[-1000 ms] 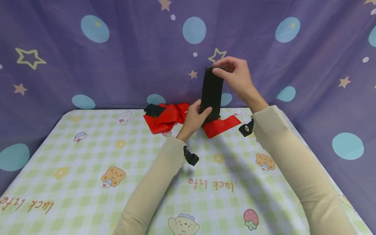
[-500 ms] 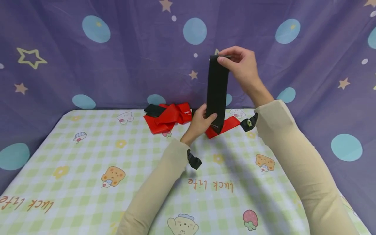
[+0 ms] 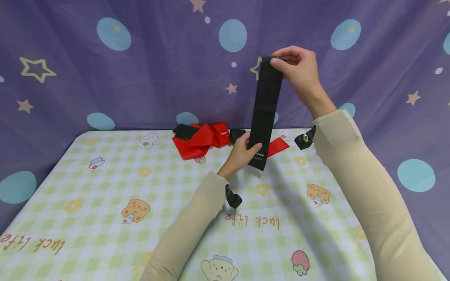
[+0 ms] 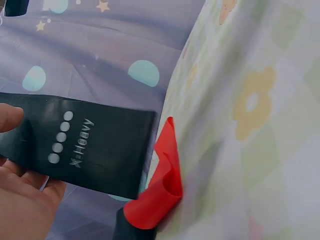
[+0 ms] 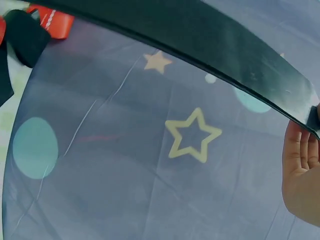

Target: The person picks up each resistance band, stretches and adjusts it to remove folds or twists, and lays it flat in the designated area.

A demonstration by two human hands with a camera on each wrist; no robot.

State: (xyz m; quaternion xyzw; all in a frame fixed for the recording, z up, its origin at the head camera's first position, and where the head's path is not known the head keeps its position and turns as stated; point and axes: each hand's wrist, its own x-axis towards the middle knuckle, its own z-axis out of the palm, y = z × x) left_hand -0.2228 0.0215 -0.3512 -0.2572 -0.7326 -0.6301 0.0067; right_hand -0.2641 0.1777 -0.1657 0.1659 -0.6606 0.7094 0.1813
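A black resistance band [image 3: 266, 103] is held up in a long, flat strip, leaning slightly right at the top. My right hand [image 3: 300, 72] pinches its upper end between thumb and fingers. Lower down, my left hand [image 3: 240, 158] grips the band with the thumb on its front face. The left wrist view shows white dots and "X-Heavy" printed near the band's free lower end [image 4: 107, 145], which sticks out past the left hand. In the right wrist view the band [image 5: 215, 40] runs across the top to the right fingers.
Crumpled red resistance bands [image 3: 204, 142] lie at the table's back edge, with a black band [image 3: 185, 132] on their left. Behind the left hand are another black piece [image 3: 237, 136] and a red band end [image 3: 278, 147]. A purple curtain [image 3: 158, 78] hangs behind the patterned tablecloth [image 3: 105, 183].
My right hand has risen and moved right with the band's top. The left hand has shifted slightly right and down, and more of the band's length shows, including its printed lower end.
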